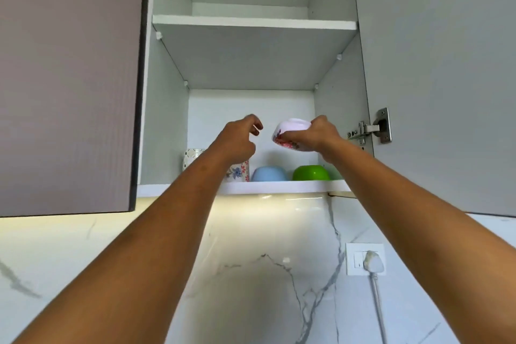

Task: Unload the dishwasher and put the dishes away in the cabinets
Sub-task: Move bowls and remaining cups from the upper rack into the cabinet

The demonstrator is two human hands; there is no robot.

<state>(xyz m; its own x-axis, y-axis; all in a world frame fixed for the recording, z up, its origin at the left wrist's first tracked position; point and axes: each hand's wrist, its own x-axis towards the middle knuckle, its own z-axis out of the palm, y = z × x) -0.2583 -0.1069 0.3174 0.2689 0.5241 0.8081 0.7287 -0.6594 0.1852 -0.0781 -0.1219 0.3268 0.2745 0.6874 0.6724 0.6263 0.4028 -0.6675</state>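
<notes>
Currently the right hand [315, 137] grips the inverted floral bowl [290, 127], fingers curled round its rim; the left hand [240, 139] hovers just beside, fingers loosely curled, empty. Lower the bowl level (no tilt) onto the green bowl [311, 172] directly beneath the right fingers, clear of the blue bowl [269, 174].

Bright kitchen with soft light and a warm glow under the cabinet [279, 186]
Light is even and shadows are faint. A yellow glow shines from under the cabinet onto the shiny marble wall [245, 288], leaving small white glare spots. The white bowl [290, 127] in the right hand [315, 137] looks a bit smeared. Straight lines bend near the edges.
</notes>
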